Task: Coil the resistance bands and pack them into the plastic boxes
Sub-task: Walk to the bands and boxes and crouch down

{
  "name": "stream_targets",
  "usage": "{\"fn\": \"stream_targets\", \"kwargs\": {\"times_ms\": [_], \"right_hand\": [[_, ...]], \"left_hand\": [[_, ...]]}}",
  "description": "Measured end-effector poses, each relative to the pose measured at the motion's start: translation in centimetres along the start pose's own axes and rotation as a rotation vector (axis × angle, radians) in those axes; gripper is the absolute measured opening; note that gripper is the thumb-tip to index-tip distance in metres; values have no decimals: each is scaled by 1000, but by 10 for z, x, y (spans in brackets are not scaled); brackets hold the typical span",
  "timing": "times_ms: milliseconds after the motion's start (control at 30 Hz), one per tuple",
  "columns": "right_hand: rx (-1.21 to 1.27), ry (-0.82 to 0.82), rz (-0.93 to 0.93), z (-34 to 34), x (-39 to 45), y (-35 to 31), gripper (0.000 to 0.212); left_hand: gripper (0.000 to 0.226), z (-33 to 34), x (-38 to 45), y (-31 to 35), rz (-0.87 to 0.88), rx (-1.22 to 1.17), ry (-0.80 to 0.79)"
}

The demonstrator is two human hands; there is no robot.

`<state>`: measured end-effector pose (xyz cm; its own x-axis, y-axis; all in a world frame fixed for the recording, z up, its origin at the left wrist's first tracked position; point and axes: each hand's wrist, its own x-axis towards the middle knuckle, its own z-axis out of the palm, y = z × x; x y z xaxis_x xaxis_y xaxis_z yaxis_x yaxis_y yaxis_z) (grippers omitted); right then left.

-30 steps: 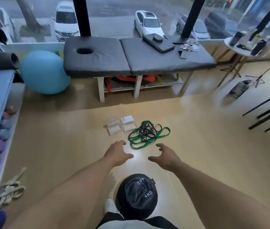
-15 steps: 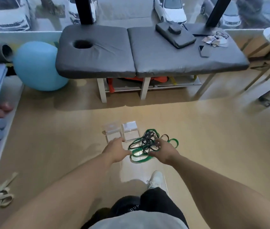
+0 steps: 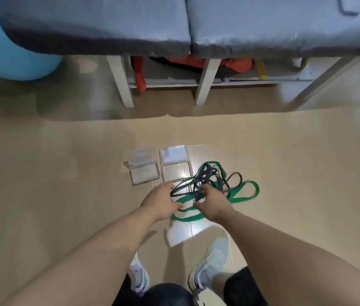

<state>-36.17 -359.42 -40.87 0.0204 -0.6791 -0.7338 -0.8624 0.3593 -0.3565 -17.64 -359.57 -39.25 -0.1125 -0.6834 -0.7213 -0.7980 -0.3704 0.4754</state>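
Resistance bands (image 3: 216,188) lie tangled on the floor right under my fingers: right hand (image 3: 213,203) pinching black strands, left hand (image 3: 160,200) touching them, grip unclear. Untangling first, I reckon; plastic boxes (image 3: 159,165) wait open just beyond.

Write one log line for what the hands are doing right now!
phase: picking up | left hand: on black band | right hand: grips black band | green band: floor, tangled | plastic boxes: open, no bands inside

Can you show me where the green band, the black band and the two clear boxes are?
green band (image 3: 244,192), head view, on its far right loop.
black band (image 3: 235,176), head view, on its right loop.
clear boxes (image 3: 144,175), head view, on the left box's base.
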Motion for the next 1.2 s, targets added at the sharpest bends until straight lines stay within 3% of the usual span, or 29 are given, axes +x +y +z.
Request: {"fn": "stream_targets", "kwargs": {"times_ms": [267, 467, 567, 700, 767, 867, 967, 1000, 1067, 1200], "right_hand": [[-88, -39, 35, 155, 198, 78, 65], [-159, 32, 57, 237, 293, 127, 83], [-179, 66, 11, 265, 325, 140, 85], [-352, 58, -90, 289, 339, 156, 56], [-384, 91, -97, 296, 331, 162, 49], [-335, 197, -115, 291, 310, 167, 57], [-263, 511, -4, 273, 307, 174, 72], [-208, 524, 76, 268, 305, 180, 75], [-226, 383, 162, 261, 308, 194, 67], [-335, 334, 127, 267, 301, 218, 44]], "left_hand": [[70, 94, 189, -126, 32, 244, -47], [61, 179, 278, -178, -1, 173, -40], [63, 203, 302, -190, 54, 303, -40], [60, 208, 308, -186, 141, 577, -64], [54, 205, 301, -180, 147, 565, -48], [49, 207, 280, -176, 190, 578, 3], [49, 215, 263, -179, 187, 714, -7], [48, 218, 256, -178, 193, 741, 3], [46, 220, 248, -174, 226, 732, 20], [46, 224, 229, -172, 282, 630, 45]]}}
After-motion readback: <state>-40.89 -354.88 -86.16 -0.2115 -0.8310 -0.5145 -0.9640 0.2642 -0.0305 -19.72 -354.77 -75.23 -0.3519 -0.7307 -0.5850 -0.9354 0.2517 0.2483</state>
